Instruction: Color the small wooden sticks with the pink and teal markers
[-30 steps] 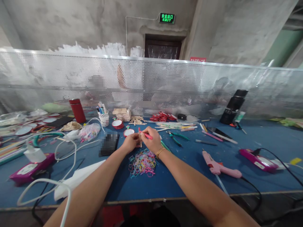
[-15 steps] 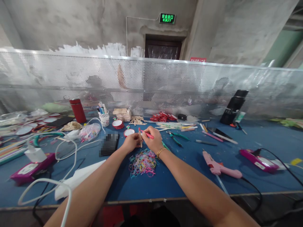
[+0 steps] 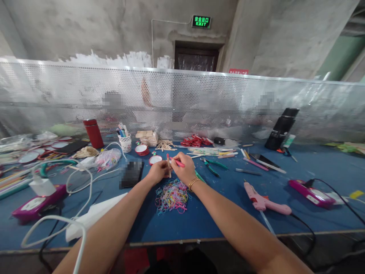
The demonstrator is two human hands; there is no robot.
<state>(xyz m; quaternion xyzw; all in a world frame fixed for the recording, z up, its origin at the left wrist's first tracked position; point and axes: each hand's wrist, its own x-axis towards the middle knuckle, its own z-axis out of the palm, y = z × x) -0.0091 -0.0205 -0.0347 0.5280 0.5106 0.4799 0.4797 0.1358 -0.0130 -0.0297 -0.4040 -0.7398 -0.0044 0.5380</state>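
Note:
Over the middle of the blue table my left hand (image 3: pixel 158 171) is closed on a flat wooden craft stick (image 3: pixel 170 174), which it keeps roughly upright. The stick's upper end is red. My right hand (image 3: pixel 184 166), with a gold bracelet at the wrist, grips a red marker pen (image 3: pixel 179 162) whose front end points at the stick; the fingers hide whether the tip touches it. Just below the hands lies a heap of colourful rubber bands (image 3: pixel 172 197). A round white piece with a red rim (image 3: pixel 155 160) sits behind my left hand.
Green-handled pliers (image 3: pixel 212 166) and a pink glue gun (image 3: pixel 265 201) lie to the right. A black wallet-like item (image 3: pixel 131 174), white cables (image 3: pixel 82 184) and a red bottle (image 3: pixel 93 133) are on the left. Wooden sticks (image 3: pixel 166 145) and a pen cup (image 3: pixel 125 142) stand before the perforated metal screen (image 3: pixel 159 91).
Almost nothing differs. Both hands keep their places and their grips on the stick and the marker pen.

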